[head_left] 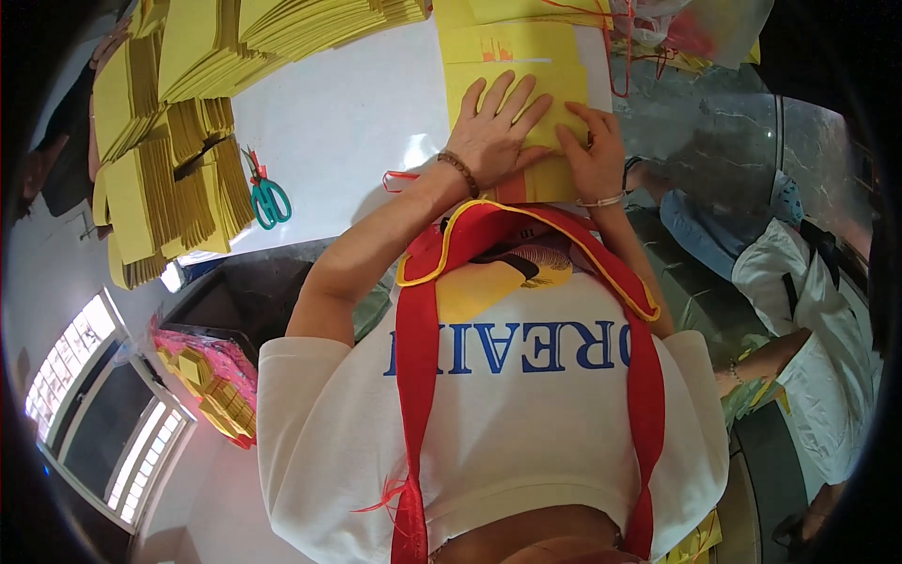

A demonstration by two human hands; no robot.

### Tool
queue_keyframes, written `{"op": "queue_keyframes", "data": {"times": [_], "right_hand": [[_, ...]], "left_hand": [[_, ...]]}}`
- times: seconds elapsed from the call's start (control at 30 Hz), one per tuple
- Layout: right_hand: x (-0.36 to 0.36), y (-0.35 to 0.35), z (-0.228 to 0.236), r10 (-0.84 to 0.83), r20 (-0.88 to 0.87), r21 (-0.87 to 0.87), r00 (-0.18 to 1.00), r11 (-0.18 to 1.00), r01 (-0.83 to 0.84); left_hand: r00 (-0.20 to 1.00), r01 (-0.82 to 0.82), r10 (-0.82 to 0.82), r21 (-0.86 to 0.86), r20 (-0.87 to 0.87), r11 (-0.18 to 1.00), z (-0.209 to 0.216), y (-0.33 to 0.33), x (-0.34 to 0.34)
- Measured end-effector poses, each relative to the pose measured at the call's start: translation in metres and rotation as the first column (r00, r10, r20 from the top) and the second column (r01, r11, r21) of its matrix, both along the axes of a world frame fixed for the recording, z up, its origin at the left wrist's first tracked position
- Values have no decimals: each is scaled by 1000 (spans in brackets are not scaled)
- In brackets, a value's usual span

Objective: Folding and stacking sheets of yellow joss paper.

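Note:
Yellow paper sheets (pixel 468 92) lie near the front edge of the white table, by my body. My left hand (pixel 496 130) rests flat on them, fingers spread and pointing away from me. At the right edge of the same paper is my right hand (pixel 596 155), its fingers bent and thumb and forefinger close to the sheet. Whether they pinch its edge I cannot make out. Farther off, another yellow sheet with an orange print (pixel 507 43) lies just beyond my fingertips.
Scissors with green handles (pixel 271 203) lie on the white table (pixel 329 122), left of my arm. Stacks of folded yellow paper (pixel 141 202) crowd the table's left side. Clear plastic bags (pixel 709 28) and red string are at the far right. Another person (pixel 799 273) is at the right.

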State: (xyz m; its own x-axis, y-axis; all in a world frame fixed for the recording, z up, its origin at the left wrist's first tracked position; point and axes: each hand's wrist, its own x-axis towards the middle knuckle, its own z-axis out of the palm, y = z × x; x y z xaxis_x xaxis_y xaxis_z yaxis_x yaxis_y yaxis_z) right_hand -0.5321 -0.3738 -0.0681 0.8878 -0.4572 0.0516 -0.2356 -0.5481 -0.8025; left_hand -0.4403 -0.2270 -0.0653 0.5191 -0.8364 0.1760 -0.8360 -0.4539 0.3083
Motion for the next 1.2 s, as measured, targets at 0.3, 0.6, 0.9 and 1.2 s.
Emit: {"op": "queue_keyframes", "data": {"times": [0.3, 0.6, 0.9, 1.2], "right_hand": [[16, -4, -10, 300, -177, -469, 937, 811, -349], [17, 3, -7, 281, -270, -582, 921, 715, -388], [16, 3, -18, 264, -341, -604, 902, 674, -425], [23, -43, -10, 529, 47, 197, 847, 826, -527]], "left_hand": [[993, 4, -2, 14, -118, 1000, 2, -1, 3], [969, 20, -107, -363, -221, 932, -5, 19, 14], [979, 97, -66, -155, 193, 983, -9, 11, -5], [851, 12, 89, -188, 518, 982, -7, 5, -16]]}}
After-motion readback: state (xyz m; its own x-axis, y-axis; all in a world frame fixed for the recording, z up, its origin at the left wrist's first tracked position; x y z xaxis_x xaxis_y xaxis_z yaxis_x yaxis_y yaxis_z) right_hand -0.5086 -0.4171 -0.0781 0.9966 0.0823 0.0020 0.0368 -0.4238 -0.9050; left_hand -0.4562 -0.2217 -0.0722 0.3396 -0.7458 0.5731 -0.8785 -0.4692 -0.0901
